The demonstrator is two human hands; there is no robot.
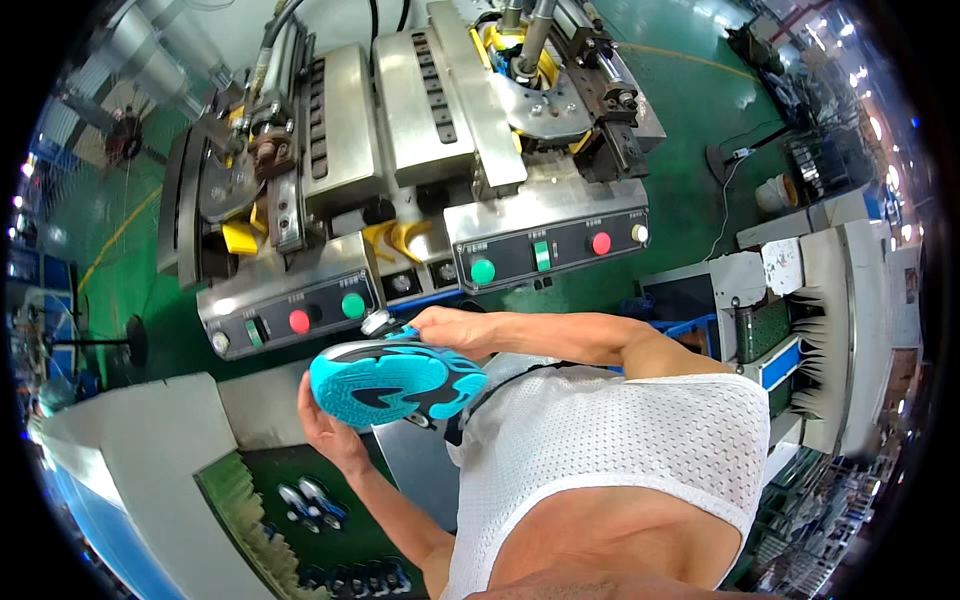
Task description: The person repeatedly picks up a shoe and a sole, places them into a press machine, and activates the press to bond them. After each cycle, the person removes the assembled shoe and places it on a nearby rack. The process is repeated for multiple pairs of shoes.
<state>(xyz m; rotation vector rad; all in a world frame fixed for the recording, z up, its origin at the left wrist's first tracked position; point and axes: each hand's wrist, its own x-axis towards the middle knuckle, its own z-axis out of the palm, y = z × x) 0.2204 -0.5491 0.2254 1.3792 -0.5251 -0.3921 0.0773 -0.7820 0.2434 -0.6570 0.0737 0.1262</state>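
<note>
A sneaker (385, 380) with a bright blue and black sole is held up in front of my body, its sole turned toward me. My left hand (330, 435) grips the wide end at the left, with fingers along the sole's edge. On the far side, my right hand (452, 328) is closed on the shoe, and its fingertips are partly hidden behind it. Most of the upper is out of sight. Just beyond the shoe is the machine's front control panel (285, 318), with red and green buttons.
A metal press machine (425, 105) with two stations stands ahead. Its right control panel (560, 250) also carries buttons. At lower left, several shoes (312, 503) lie on a green conveyor belt (260, 465) behind a bristle curtain. A second bristle-fringed conveyor housing (835, 330) stands at right.
</note>
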